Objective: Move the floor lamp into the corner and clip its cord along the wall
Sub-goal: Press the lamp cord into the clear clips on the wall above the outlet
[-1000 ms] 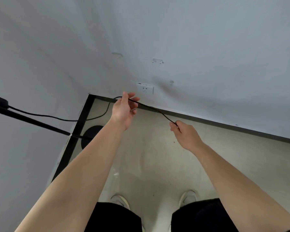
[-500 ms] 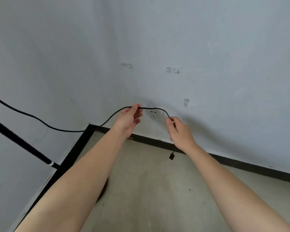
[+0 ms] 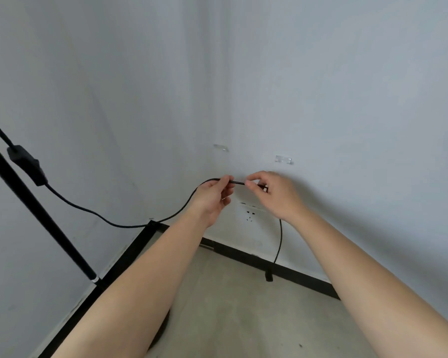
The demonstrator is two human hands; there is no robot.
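The black cord (image 3: 114,223) is pinched by the left hand (image 3: 212,197) and the right hand (image 3: 277,195), just below two clear clips (image 3: 283,159) on the wall. The lamp pole (image 3: 36,202) is seen at the left.

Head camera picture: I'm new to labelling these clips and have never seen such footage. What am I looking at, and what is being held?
There is no machine here. A camera worn on a person's head looks forward and down, so the two bare arms reach away from you into a room corner.

The left hand and right hand both pinch a thin black lamp cord, stretched short between them in front of the pale wall. Leftward, the cord sags to a black inline switch beside the black floor lamp pole. Below the right hand, the cord's end hangs with a small black plug, not plugged in.

On the wall are two clear plastic cord clips, both empty, and a white wall socket below the hands.
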